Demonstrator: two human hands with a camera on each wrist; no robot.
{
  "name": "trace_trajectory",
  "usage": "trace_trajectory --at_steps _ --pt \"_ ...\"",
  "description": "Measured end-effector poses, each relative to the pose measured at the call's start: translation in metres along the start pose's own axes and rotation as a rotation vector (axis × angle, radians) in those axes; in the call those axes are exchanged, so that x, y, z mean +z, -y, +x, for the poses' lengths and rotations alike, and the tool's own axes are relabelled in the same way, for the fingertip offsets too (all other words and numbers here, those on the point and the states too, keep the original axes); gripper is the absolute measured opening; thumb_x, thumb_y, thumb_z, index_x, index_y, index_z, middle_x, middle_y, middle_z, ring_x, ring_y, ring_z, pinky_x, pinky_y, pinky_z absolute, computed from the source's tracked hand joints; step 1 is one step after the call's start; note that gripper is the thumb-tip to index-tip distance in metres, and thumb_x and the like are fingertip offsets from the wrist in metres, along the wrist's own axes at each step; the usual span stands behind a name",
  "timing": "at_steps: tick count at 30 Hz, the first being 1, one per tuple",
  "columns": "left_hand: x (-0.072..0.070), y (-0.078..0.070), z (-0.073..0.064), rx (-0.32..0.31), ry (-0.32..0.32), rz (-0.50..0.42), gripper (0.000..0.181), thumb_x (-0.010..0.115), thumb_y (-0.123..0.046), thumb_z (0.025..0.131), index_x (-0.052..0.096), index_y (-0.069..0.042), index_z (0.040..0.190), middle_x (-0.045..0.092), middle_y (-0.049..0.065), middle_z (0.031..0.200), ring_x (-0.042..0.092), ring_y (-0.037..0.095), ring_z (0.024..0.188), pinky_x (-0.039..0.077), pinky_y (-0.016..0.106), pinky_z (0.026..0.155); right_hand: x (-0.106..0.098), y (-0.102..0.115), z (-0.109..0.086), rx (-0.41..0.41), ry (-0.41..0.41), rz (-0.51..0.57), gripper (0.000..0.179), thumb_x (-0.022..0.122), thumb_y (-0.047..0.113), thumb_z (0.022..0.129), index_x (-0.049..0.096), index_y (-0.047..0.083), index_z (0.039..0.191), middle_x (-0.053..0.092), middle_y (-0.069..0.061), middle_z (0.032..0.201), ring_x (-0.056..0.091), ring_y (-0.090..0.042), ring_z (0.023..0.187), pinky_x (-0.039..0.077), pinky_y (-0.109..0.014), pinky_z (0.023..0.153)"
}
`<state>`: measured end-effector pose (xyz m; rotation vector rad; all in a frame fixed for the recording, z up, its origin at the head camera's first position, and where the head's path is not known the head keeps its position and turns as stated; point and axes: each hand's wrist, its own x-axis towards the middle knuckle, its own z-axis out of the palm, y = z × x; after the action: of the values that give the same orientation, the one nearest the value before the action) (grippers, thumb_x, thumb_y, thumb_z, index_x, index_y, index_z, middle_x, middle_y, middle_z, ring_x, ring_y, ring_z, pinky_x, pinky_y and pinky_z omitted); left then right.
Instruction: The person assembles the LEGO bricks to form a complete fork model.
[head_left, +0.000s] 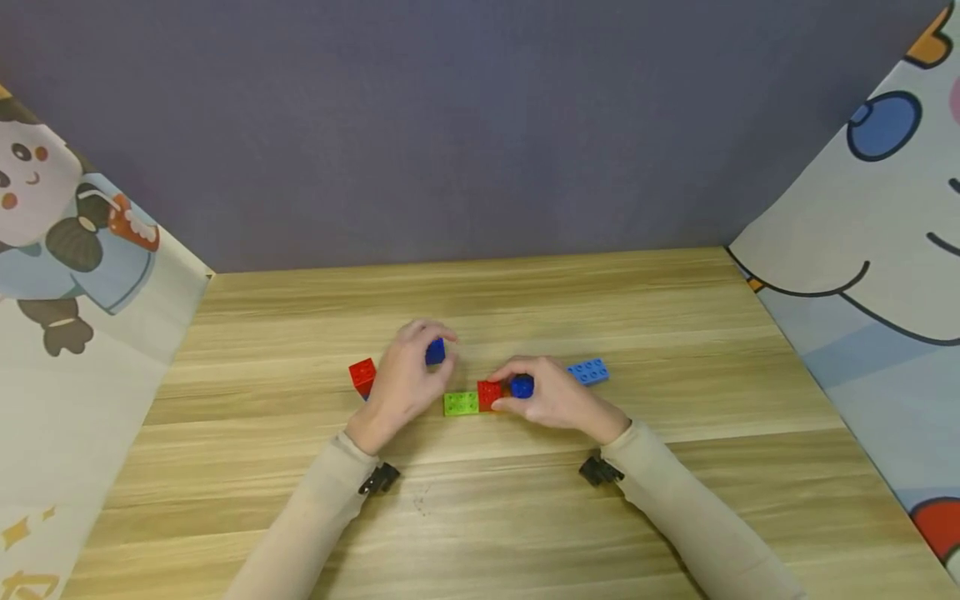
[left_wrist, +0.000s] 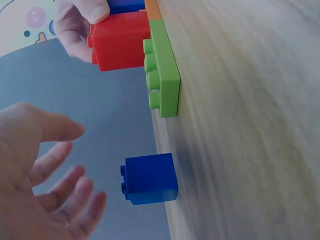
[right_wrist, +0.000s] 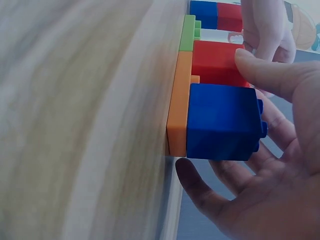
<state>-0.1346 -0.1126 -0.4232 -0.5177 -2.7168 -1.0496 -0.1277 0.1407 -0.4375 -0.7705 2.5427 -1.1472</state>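
Observation:
My right hand (head_left: 551, 396) pinches a red brick (right_wrist: 215, 62) between thumb and fingers. That brick sits across the joint of a flat green brick (left_wrist: 167, 75) and a flat orange brick (right_wrist: 179, 105). A blue brick (right_wrist: 222, 120) stands on the orange one, beneath the right palm. My left hand (head_left: 408, 375) hovers with relaxed, bent fingers around a separate blue brick (left_wrist: 150, 178) on the table. In the left wrist view a gap shows between those fingers and the brick.
Left of my left hand, a red brick (head_left: 362, 375) is stacked on a blue brick (right_wrist: 204, 15), partly hidden. A flat light-blue brick (head_left: 591, 371) lies beyond my right hand. The wooden table (head_left: 480, 533) meets a grey back panel (head_left: 480, 133) and printed side panels.

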Motion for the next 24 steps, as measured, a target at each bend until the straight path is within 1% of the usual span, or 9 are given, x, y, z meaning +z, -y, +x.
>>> trace_trajectory --at_steps 2,4,7,11,15,19,24 --pt "0.0 0.001 0.001 -0.01 -0.021 0.015 0.029 0.077 -0.015 0.093 0.075 -0.008 0.121 0.068 0.014 0.134 0.063 0.036 0.127 0.055 0.054 0.106 -0.001 0.0 0.0 0.009 0.004 0.008 0.033 0.083 0.029 0.095 0.078 0.015 0.124 0.077 -0.001 0.122 0.07 -0.018 0.112 0.058 -0.045 0.102" --pt "0.0 0.003 0.001 -0.02 -0.026 0.037 0.033 0.079 -0.016 0.092 0.074 -0.007 0.123 0.065 0.017 0.138 0.06 0.039 0.131 0.053 0.056 0.108 -0.001 0.0 0.0 0.019 0.008 0.017 0.033 0.083 0.03 0.095 0.078 0.016 0.125 0.077 -0.001 0.124 0.07 -0.019 0.114 0.058 -0.046 0.103" --pt "-0.001 0.007 0.002 -0.043 -0.003 0.063 0.039 0.081 -0.017 0.091 0.073 -0.006 0.127 0.063 0.02 0.141 0.057 0.042 0.134 0.05 0.058 0.112 -0.002 0.001 -0.001 0.031 0.009 0.027 0.034 0.083 0.031 0.095 0.078 0.017 0.125 0.077 0.0 0.125 0.07 -0.02 0.116 0.057 -0.047 0.105" --pt "0.0 0.011 0.002 -0.076 0.047 0.081 0.048 0.082 -0.02 0.091 0.069 -0.005 0.134 0.059 0.022 0.147 0.055 0.043 0.138 0.046 0.058 0.116 -0.001 0.001 -0.001 0.036 0.003 0.028 0.034 0.084 0.031 0.095 0.079 0.017 0.125 0.077 0.0 0.126 0.07 -0.022 0.119 0.057 -0.048 0.106" --pt "0.001 0.014 0.002 -0.104 0.082 0.082 0.052 0.081 -0.018 0.092 0.065 -0.005 0.139 0.059 0.022 0.148 0.055 0.043 0.138 0.047 0.058 0.116 -0.001 0.0 0.0 0.019 -0.005 0.024 0.034 0.084 0.031 0.094 0.079 0.017 0.124 0.077 -0.001 0.125 0.071 -0.022 0.119 0.057 -0.048 0.106" --pt "0.002 0.018 0.002 -0.1 0.094 0.082 0.051 0.08 -0.014 0.092 0.064 -0.004 0.14 0.062 0.022 0.144 0.058 0.042 0.134 0.048 0.057 0.115 0.0 -0.002 0.0 0.007 -0.008 0.028 0.034 0.084 0.033 0.094 0.08 0.017 0.124 0.078 -0.001 0.124 0.071 -0.022 0.117 0.057 -0.048 0.104" --pt "0.003 0.02 0.001 -0.093 0.104 0.081 0.048 0.079 -0.009 0.092 0.065 -0.004 0.138 0.063 0.021 0.142 0.06 0.043 0.131 0.049 0.058 0.113 0.0 -0.002 -0.001 0.012 -0.005 0.029 0.035 0.084 0.034 0.094 0.08 0.017 0.124 0.077 0.0 0.125 0.071 -0.022 0.118 0.058 -0.048 0.104"
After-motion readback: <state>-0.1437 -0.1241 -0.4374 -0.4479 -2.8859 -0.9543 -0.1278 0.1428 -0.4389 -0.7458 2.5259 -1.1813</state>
